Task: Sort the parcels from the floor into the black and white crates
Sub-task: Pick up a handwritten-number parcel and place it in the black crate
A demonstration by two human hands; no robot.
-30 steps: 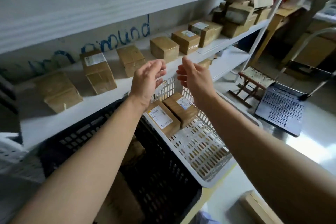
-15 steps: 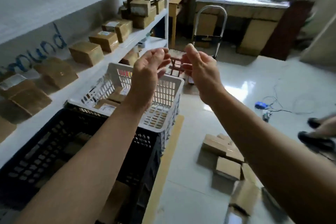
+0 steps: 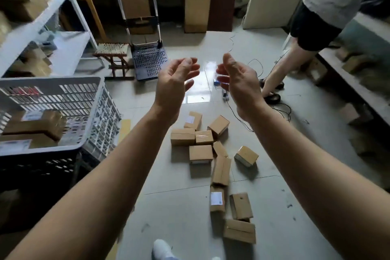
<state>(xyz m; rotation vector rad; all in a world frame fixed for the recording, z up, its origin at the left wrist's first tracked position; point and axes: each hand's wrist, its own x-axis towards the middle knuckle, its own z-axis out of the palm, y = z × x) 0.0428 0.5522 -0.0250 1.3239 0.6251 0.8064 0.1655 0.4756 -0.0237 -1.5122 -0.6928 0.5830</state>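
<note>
Several brown cardboard parcels [image 3: 200, 152] lie scattered on the tiled floor in front of me. The white crate [image 3: 90, 139] stands at the left with two or three parcels [image 3: 40, 124] in it. Below it sits the black crate [image 3: 42, 173], whose inside is hidden. My left hand [image 3: 175, 84] and my right hand [image 3: 238, 82] are raised side by side above the floor, palms facing each other, fingers loosely curled, both holding nothing. They hang well above the floor parcels.
White metal shelving [image 3: 42, 12] with boxes runs along the left. A folding hand truck [image 3: 145, 53] and a small wooden stool [image 3: 115, 57] stand behind the crates. Another person [image 3: 312, 19] stands at the right, with cables [image 3: 242, 116] on the floor nearby.
The view has swung right and down from the shelf and crates to the floor parcels. Both hands stay raised and empty, now slightly further apart.
</note>
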